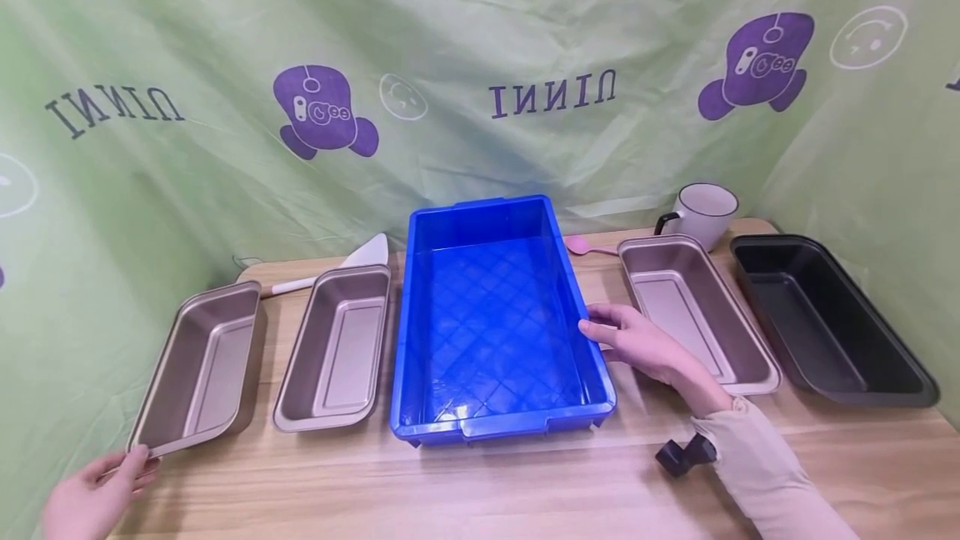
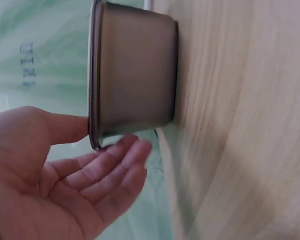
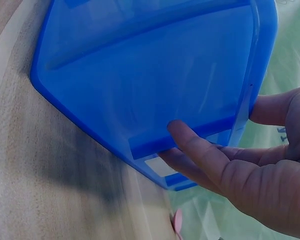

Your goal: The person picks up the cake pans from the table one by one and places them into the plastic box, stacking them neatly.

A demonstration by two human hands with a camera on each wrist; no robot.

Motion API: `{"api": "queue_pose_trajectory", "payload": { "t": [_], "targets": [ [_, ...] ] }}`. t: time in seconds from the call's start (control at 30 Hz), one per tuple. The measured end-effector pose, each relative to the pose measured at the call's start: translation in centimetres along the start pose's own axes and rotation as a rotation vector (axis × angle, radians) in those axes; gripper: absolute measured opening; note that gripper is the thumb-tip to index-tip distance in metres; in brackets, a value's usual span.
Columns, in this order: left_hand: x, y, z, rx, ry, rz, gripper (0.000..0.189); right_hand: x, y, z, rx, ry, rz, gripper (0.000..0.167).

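At the far left stands a brownish metal loaf pan; my left hand has its thumb on the near corner of the rim and its fingers beneath. In the left wrist view the thumb meets the rim of that pan. A blue plastic bin stands in the middle with nothing inside. My right hand grips its right side, thumb on the rim. From the right wrist view, the fingers lie under the rim along the outer wall of the bin.
Another loaf pan stands left of the bin, a third to its right, then a black loaf pan. Behind them lie a white-bladed spatula and a pink spoon, beside a white mug. A green curtain surrounds the table.
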State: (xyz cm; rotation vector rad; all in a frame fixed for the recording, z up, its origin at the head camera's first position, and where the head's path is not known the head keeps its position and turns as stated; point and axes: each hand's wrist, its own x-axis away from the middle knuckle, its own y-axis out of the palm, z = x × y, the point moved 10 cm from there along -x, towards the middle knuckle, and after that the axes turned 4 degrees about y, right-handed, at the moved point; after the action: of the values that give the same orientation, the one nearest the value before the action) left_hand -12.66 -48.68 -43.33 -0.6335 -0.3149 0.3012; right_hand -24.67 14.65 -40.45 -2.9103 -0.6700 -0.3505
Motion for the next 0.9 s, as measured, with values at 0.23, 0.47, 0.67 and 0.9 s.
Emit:
{"api": "queue_pose_trajectory", "payload": {
  "t": [0.23,0.47,0.67,0.9],
  "targets": [
    [-0.5,2.5,-0.9,0.902,0.002,-0.384,0.029,0.0,0.0,0.0,0.008,-0.003,0.007,0.055],
    [1.3,4.9,1.0,1.25,-0.047,-0.866,0.047,0.0,-0.1,0.0,-0.002,0.001,0.013,0.054],
    [1.1,5.3,0.6,1.187,0.005,-0.836,0.048,-0.1,-0.2,0.0,-0.001,0.003,0.01,0.054],
    [0.5,5.2,0.1,1.046,0.044,-0.772,0.041,0.0,-0.2,0.1,0.001,0.01,0.011,0.054]
  ]
}}
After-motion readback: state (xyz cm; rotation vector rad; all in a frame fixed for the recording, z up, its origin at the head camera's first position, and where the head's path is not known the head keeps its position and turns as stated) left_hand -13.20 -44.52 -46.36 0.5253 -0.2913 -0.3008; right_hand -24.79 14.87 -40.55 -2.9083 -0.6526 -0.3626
